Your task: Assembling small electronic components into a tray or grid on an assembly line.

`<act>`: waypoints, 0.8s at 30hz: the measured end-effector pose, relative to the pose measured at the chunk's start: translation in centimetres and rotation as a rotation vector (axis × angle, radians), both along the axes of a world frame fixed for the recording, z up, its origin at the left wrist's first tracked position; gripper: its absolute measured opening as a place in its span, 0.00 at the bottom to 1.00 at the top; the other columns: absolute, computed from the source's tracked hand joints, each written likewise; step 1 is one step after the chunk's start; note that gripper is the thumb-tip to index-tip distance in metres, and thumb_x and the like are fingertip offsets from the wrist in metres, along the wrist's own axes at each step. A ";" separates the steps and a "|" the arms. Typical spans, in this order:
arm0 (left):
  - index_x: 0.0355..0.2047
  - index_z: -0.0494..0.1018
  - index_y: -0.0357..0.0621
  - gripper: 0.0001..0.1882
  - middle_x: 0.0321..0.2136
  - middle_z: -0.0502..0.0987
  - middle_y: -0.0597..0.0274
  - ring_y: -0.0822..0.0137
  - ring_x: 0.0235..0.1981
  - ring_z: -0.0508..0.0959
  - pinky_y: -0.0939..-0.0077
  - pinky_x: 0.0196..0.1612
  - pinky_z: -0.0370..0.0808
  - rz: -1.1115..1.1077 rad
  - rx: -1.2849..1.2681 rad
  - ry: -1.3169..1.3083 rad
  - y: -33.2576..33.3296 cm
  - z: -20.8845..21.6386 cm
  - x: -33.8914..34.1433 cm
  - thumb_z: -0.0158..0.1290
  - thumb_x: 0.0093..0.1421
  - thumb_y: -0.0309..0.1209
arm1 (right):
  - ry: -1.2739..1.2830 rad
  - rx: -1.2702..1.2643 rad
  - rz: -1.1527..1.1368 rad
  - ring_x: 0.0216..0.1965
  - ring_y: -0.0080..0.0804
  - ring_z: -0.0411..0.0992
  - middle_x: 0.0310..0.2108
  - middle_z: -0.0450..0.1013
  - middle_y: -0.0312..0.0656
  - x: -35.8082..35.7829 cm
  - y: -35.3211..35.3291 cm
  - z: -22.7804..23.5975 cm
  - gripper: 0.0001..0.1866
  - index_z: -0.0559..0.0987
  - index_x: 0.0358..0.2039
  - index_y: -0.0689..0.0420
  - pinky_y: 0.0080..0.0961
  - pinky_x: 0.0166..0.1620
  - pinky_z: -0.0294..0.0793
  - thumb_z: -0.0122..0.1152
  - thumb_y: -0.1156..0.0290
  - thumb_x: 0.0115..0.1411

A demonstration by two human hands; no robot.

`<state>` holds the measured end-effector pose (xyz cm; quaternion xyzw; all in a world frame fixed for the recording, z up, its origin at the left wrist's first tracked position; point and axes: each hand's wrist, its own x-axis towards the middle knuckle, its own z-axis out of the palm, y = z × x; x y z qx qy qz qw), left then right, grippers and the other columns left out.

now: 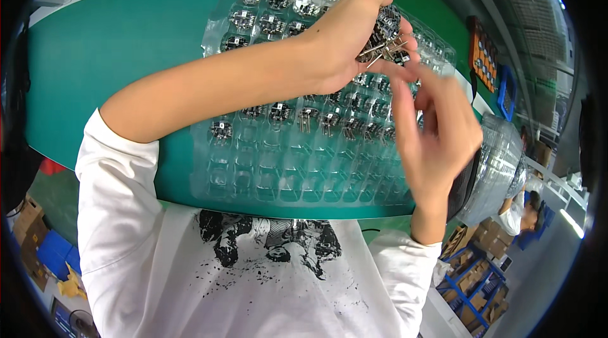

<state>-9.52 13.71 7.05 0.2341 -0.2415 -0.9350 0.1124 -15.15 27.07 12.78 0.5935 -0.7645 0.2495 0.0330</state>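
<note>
My left hand (342, 37) reaches across the tray and cups a bunch of small black circuit boards (387, 21) with thin metal pins sticking out. Its fingers curl around the bunch from the far side. Close by its fingertips is my right hand (446, 132), blurred by motion, with thumb and forefinger drawn together in a pinch. Whatever lies between those fingertips is too smeared to make out. Beneath both hands lies a clear plastic tray (218, 157) with rows of pockets. Many far and middle pockets hold round circuit boards (272, 23); some boards in the middle row show pins.
The tray rests on a green tabletop (120, 40) with a white edge strip. To the right stand a wrapped plastic bundle (497, 170), an orange rack (483, 53) and a blue tray (506, 92). Another person (522, 211) is in the right background, near blue shelving with boxes (475, 287).
</note>
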 end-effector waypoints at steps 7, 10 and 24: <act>0.35 0.72 0.41 0.19 0.32 0.79 0.55 0.63 0.37 0.80 0.66 0.39 0.77 -0.040 -0.004 -0.046 0.5 1.1 -0.5 0.39 0.66 0.43 | 0.015 0.218 -0.065 0.22 0.40 0.73 0.24 0.74 0.43 -2.3 -0.3 0.3 0.05 0.80 0.30 0.59 0.33 0.25 0.71 0.65 0.74 0.52; 0.32 0.73 0.44 0.17 0.33 0.79 0.60 0.63 0.40 0.79 0.62 0.45 0.75 -0.081 0.074 -0.071 0.8 0.7 -0.3 0.44 0.65 0.44 | 0.046 0.180 -0.038 0.22 0.34 0.74 0.24 0.74 0.44 -2.4 0.1 0.2 0.06 0.80 0.31 0.62 0.28 0.26 0.70 0.65 0.75 0.52; 0.32 0.70 0.45 0.09 0.35 0.78 0.57 0.67 0.35 0.77 0.72 0.36 0.75 -0.052 0.038 -0.104 -0.4 0.1 3.1 0.45 0.62 0.35 | -0.135 -0.004 0.015 0.18 0.36 0.72 0.21 0.72 0.43 -0.8 -1.7 -1.6 0.03 0.81 0.28 0.60 0.29 0.22 0.69 0.65 0.76 0.52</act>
